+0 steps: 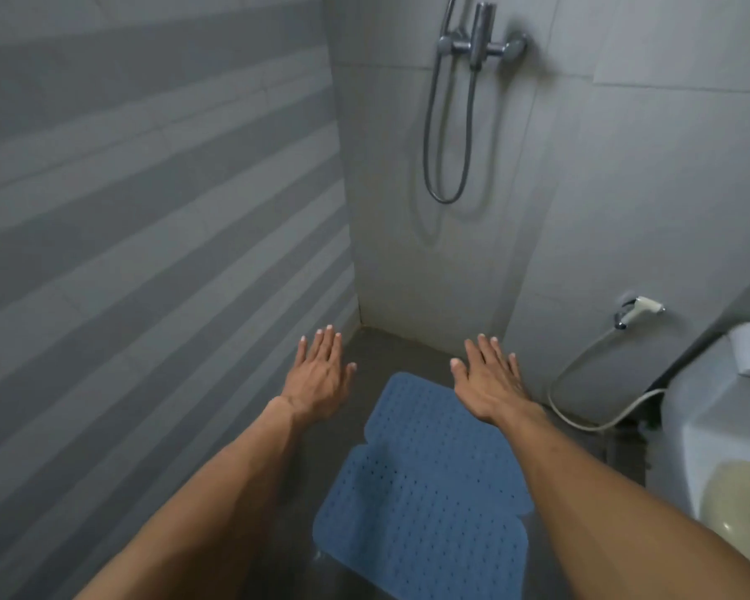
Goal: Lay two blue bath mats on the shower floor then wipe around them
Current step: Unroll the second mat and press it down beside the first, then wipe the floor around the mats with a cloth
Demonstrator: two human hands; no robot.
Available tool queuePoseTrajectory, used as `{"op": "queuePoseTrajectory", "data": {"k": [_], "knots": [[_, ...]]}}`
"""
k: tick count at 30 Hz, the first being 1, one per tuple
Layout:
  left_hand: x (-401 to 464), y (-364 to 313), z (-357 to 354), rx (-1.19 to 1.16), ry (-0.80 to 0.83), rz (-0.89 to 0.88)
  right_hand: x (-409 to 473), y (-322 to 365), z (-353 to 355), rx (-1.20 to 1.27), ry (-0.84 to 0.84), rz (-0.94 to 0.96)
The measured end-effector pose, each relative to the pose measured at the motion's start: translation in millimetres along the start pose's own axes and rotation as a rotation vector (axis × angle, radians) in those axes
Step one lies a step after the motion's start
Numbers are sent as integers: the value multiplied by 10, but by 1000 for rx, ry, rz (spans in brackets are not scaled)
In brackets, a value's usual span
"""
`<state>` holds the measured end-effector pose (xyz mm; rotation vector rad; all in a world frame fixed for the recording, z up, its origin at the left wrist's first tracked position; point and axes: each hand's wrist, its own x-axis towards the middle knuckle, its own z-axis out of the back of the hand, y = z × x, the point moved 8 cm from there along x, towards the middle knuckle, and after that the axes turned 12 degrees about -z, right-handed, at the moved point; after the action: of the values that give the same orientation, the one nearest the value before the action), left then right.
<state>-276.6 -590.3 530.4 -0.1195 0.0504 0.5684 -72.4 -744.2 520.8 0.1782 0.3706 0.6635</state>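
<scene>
Now left hand (319,374), right hand (490,381), outstretched, palms down, fingers spread, empty

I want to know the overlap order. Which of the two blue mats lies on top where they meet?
The near mat: its rounded far edge shows unbroken across the far mat, the one toward the shower wall.

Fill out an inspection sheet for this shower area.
Surface: dark shower floor, bare around the mats.
Job's things: two blue bath mats, far mat and near mat, flat, end to end; no wiping cloth seen.
Clutter: nothing seen.
Grippers: left hand and right hand open, palms down, holding nothing.
Cables: shower hose loops down the wall; sprayer hose trails to the floor.
Surroundings: tiled walls, shower mixer, toilet on the right.
</scene>
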Motion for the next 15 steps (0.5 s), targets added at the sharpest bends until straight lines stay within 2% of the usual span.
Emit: {"op": "queuePoseTrajectory", "data": {"k": [8, 15], "knots": [[-579, 632, 1005, 72, -180, 101, -254, 1434, 277, 66, -31, 246], [-1302, 1272, 1544, 95, -270, 355, -444, 2524, 360, 26, 6, 513]]}}
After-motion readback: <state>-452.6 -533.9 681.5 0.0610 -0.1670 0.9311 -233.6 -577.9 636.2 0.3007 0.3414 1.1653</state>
